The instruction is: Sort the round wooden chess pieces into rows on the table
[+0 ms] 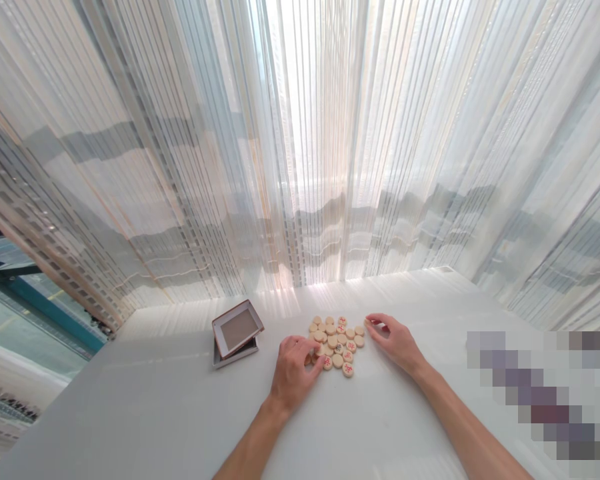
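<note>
Round wooden Chinese chess pieces [331, 341] lie in a loose cluster on the white table [180, 413]. Some show red characters, at least one a dark character, and many are blank side up. At the cluster's left edge my left hand [294, 373] is curled, thumb and fingers closing round a Chinese chess piece [320, 350]. The palm hides a few neighbouring pieces. To the right of the cluster, my right hand [394, 341] pinches another Chinese chess piece at its fingertips, mostly covered by the fingers.
Left of the pieces stands an open box [235, 353], its lid [240, 328] resting tilted on top. A sheer striped curtain [310, 167] hangs along the table's far edge. A pixelated patch covers the right side. At far left a teal metal frame shows past the curtain.
</note>
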Available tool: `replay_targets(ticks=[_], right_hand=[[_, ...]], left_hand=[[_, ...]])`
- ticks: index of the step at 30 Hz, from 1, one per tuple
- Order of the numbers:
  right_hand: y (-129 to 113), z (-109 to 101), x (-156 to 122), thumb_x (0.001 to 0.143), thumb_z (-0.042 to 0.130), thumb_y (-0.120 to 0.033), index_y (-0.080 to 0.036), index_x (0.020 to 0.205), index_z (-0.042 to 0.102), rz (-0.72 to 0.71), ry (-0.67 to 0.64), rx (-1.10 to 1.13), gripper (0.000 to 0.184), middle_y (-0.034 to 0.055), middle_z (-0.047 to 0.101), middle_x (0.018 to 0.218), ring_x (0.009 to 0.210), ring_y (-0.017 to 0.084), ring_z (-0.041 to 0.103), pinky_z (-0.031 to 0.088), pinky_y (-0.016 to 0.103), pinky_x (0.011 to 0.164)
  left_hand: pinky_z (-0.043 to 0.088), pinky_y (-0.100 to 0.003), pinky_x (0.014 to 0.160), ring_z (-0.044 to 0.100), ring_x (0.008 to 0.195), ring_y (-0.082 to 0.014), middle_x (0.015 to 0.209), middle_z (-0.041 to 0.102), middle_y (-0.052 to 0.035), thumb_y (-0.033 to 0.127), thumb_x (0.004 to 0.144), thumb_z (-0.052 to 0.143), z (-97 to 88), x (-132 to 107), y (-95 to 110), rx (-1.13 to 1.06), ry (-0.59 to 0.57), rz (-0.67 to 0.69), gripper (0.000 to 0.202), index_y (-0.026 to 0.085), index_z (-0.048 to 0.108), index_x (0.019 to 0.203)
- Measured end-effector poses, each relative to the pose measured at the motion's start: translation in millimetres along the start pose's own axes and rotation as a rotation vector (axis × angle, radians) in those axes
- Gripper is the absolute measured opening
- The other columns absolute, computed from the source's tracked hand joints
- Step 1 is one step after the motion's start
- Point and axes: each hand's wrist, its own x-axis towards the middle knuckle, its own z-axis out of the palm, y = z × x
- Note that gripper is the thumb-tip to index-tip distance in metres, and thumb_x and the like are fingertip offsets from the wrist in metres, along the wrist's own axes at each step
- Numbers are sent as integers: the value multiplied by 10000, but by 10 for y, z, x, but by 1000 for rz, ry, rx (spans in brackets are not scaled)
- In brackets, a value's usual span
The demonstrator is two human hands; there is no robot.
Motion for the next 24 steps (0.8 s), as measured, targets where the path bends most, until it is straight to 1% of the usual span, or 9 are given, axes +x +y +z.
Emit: replay_targets(ticks=[3, 5, 9, 11, 13, 16, 19, 21, 24], right_hand=[[23, 23, -7, 910, 568, -452, -244, 1036, 707, 2, -7, -1, 280, 63, 740, 1028, 936, 232, 689, 565, 362, 823], [32, 37, -11, 913, 571, -425, -244, 1029, 702, -3, -14, -14, 252, 63, 735, 1016, 916, 232, 686, 563, 372, 818], [2, 33, -18, 905, 583, -346, -247, 985, 696, -68, -54, -41, 171, 59, 726, 1011, 949, 244, 663, 546, 403, 859], [-20, 18, -19, 903, 579, -317, -249, 963, 694, -107, -62, -57, 147, 60, 725, 1012, 991, 258, 644, 534, 422, 884], [-29, 5, -18, 901, 577, -306, -249, 948, 694, -119, -58, -68, 138, 64, 721, 1031, 1028, 269, 630, 525, 439, 904], [-29, 6, -16, 919, 564, -321, -250, 974, 690, -103, -24, -61, 154, 71, 701, 1101, 1072, 273, 619, 520, 453, 925], [-97, 38, -33, 950, 537, -325, -252, 1032, 678, -120, 49, -48, 179, 85, 683, 1122, 1090, 279, 611, 531, 462, 915], [-211, 75, -68, 962, 526, -301, -256, 1045, 678, -186, 65, -48, 179, 92, 683, 1115, 1092, 285, 610, 531, 470, 922], [-452, 149, -165, 969, 533, -254, -259, 1117, 671, -348, -29, -50, 203, 91, 701, 1111, 1107, 283, 613, 530, 465, 944]], left_hand=[[496, -460, 920, 641, 941, -250, 943, 705, -39, 246, 875, 678, -10, -10, -26, -53, 27, -35, 113, 246, 667, 988], [516, -429, 900, 643, 959, -242, 984, 699, -43, 282, 903, 653, -12, -11, -61, -116, 61, -94, 106, 247, 659, 1004], [528, -392, 916, 646, 988, -223, 1035, 684, -51, 328, 936, 614, 13, 3, -144, -244, 202, -236, 135, 230, 631, 1027], [536, -380, 917, 651, 977, -213, 1043, 675, -58, 338, 937, 611, 35, 14, -173, -290, 278, -280, 148, 217, 617, 1021], [551, -367, 900, 658, 964, -206, 1054, 669, -66, 343, 935, 612, 52, 24, -194, -320, 321, -299, 154, 207, 610, 1007], [570, -360, 877, 667, 969, -207, 1103, 669, -82, 347, 936, 611, 41, 39, -233, -336, 330, -298, 156, 203, 616, 996], [576, -378, 881, 675, 956, -208, 1164, 678, -94, 356, 941, 604, -14, 54, -304, -294, 339, -283, 165, 207, 631, 1006], [571, -396, 895, 676, 961, -215, 1186, 685, -92, 360, 942, 600, -52, 62, -362, -236, 336, -259, 163, 215, 642, 1006], [575, -399, 871, 684, 958, -223, 1169, 706, -77, 363, 937, 600, -79, 68, -430, -180, 305, -239, 158, 228, 648, 1005]])
